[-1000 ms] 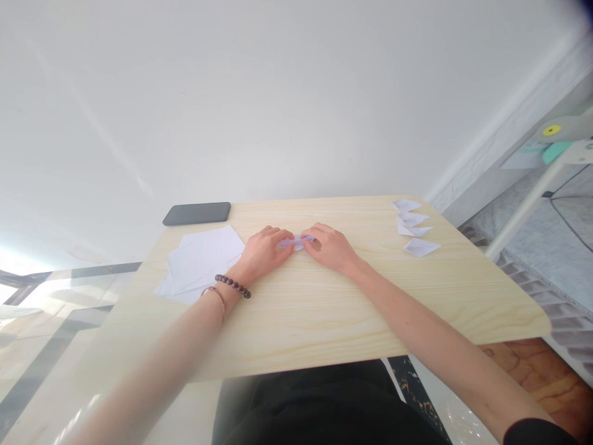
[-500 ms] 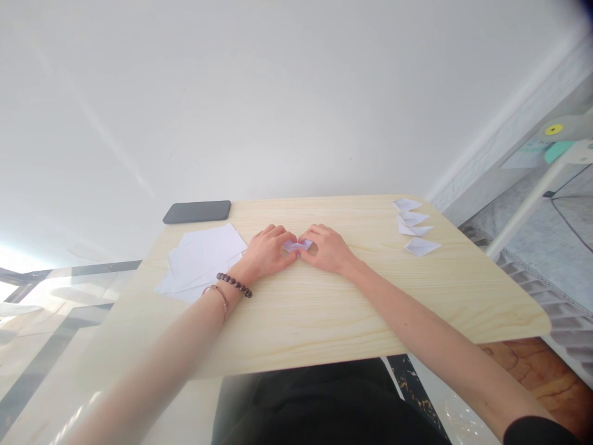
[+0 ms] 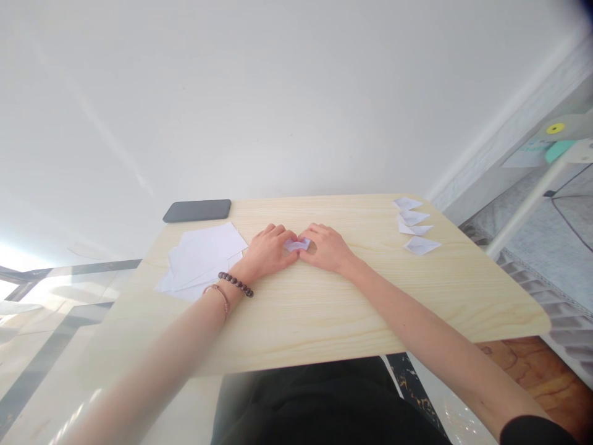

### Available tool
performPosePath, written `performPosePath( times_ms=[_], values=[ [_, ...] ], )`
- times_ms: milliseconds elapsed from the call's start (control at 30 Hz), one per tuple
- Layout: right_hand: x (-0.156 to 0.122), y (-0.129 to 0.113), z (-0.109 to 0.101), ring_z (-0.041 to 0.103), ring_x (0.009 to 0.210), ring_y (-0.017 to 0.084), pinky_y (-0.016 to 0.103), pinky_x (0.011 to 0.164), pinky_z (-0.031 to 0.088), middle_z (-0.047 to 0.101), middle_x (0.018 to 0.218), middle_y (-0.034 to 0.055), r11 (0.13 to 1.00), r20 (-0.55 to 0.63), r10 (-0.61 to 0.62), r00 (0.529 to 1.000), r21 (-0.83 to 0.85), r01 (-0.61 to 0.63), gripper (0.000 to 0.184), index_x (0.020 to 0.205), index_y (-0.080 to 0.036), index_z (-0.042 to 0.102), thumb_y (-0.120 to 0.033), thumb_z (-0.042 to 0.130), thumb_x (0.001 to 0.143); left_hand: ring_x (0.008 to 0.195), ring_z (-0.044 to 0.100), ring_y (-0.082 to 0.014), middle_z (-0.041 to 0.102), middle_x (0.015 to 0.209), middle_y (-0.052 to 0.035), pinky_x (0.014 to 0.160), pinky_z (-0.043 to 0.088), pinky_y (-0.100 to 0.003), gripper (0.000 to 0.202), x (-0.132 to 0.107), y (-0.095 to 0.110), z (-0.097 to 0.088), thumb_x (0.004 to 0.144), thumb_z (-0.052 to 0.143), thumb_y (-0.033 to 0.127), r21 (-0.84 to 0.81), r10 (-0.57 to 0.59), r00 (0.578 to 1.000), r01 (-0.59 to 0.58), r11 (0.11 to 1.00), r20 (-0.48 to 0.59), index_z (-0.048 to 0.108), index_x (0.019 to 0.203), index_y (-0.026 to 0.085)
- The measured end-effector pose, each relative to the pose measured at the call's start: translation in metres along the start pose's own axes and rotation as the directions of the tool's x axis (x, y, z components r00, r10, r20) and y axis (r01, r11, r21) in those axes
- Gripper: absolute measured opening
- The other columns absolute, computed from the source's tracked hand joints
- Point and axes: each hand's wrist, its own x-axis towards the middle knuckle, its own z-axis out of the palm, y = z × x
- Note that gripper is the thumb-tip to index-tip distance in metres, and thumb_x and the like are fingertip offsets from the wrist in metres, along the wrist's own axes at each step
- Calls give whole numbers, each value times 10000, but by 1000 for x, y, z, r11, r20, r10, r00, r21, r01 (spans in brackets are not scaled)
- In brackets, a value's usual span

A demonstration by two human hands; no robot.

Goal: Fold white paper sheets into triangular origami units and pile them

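Between my two hands, at the middle of the table, is a small piece of folded white paper (image 3: 296,245). My left hand (image 3: 270,250) grips its left side, thumb and fingers closed around the edge. On the other side my right hand (image 3: 327,248) pinches the paper too, and the fingertips of both hands nearly meet. Part of the paper is hidden by the fingers. Several folded white paper boats (image 3: 422,246) stand in a column at the right of the table. A pile of loose white paper sheets (image 3: 206,253) lies beside my left wrist.
A dark smartphone (image 3: 197,211) rests at the table's back left corner. The pale wooden table (image 3: 370,309) has its far edge near a white wall (image 3: 287,99). A white metal frame (image 3: 532,201) stands off to the right.
Less of the folded paper shows between my fingers now, and its right end looks shorter. Both hands stay in almost the same place.
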Motion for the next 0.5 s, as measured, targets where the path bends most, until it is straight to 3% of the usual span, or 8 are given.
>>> performPosePath(
  times_ms=[500],
  values=[
    [0, 0, 1, 527, 770, 157, 293, 734, 369, 573, 868, 25, 1000, -12, -10, 1000, -10, 9, 163, 833, -214, 587, -324, 539, 723, 865, 479, -209, 533, 866, -38, 736, 408, -327, 276, 1, 2, 0, 761, 469, 368, 1, -23, 1000, 23, 1000, 3, 561, 995, 255]
  ],
)
